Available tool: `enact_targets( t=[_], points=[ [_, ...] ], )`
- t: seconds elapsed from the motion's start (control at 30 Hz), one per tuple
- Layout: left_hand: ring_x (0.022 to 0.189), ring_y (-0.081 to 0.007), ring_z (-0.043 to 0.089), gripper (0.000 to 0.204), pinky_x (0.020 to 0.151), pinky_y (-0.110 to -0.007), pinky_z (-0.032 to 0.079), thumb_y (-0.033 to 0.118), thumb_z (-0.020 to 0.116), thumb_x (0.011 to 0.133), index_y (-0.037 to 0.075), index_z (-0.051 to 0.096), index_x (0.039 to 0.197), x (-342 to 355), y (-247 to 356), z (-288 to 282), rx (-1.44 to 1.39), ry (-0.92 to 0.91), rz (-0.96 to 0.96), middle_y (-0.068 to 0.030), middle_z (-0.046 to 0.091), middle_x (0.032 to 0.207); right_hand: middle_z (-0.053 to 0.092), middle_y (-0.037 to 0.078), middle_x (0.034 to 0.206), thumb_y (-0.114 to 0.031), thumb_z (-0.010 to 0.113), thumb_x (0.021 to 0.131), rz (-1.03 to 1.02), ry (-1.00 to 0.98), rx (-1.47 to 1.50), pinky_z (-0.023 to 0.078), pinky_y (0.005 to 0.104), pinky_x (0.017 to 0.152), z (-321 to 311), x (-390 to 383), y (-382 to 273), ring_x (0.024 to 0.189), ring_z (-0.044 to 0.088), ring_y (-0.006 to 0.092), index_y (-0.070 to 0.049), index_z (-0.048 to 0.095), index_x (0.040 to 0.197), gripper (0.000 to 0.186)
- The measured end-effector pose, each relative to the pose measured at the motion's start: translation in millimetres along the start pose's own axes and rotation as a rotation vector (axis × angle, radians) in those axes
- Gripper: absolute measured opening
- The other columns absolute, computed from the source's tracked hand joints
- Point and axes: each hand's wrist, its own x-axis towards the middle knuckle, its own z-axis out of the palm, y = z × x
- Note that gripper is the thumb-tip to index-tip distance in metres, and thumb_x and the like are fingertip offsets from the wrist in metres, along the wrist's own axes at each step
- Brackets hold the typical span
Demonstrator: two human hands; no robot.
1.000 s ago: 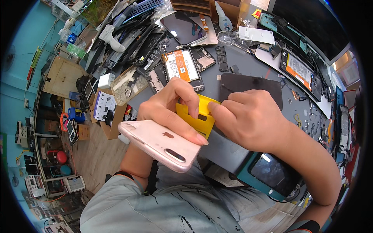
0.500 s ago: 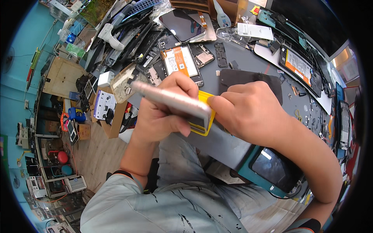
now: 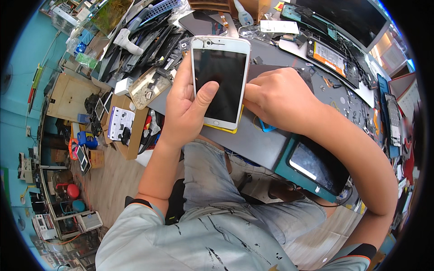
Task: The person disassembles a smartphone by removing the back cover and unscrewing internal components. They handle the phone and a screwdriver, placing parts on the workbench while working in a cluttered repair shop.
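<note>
My left hand [image 3: 187, 106] is closed around a white smartphone [image 3: 220, 83], its thumb lying over the dark screen. The phone is face up and nearly upright in the picture, and its top white border looks cracked or marked. Below its lower edge shows a strip of a yellow phone case [image 3: 232, 131]. My right hand [image 3: 280, 97] is curled, its thumb and forefinger pinching at the phone's right edge just above the visible yellow; the fingertips are partly hidden. Under that hand a small blue piece [image 3: 266, 127] pokes out; whether the hand holds it I cannot tell.
On the grey table [image 3: 244, 144] another black phone [image 3: 318, 165] lies on a teal mat [image 3: 282, 167] at the right. Opened phones [image 3: 332, 58], small loose parts and a monitor [image 3: 357, 22] stand farther back. A cardboard box [image 3: 131, 142] is at the left edge.
My left hand has turned the phone from edge-on to screen up and raised it. The yellow case is now mostly hidden behind it. My right hand has moved slightly up and left.
</note>
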Motion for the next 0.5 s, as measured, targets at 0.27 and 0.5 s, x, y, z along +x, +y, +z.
enact_targets(
  t=[0.27, 0.5],
  points=[
    [0.147, -0.0241, 0.058, 0.075, 0.126, -0.038, 0.041, 0.003, 0.064, 0.113, -0.006, 0.024, 0.176, 1, -6, 2, -0.027, 0.013, 0.037, -0.0201, 0.057, 0.164, 0.077, 0.017, 0.077, -0.021, 0.077, 0.088, 0.134, -0.073, -0.121, 0.064, 0.0481, 0.069, -16, -3, -10, 0.075, 0.08, 0.0374, -0.008, 0.079, 0.094, 0.014],
    [0.156, -0.0234, 0.048, 0.068, 0.13, -0.038, 0.034, 0.002, 0.06, 0.114, -0.004, 0.031, 0.175, -4, -7, 10, 0.125, 0.092, 0.171, -0.0185, 0.047, 0.173, 0.076, 0.012, 0.077, -0.018, 0.081, 0.094, 0.176, 0.157, -0.403, 0.059, 0.0433, 0.064, -111, -51, -49, 0.069, 0.076, 0.0307, -0.008, 0.081, 0.098, 0.011]
  ],
)
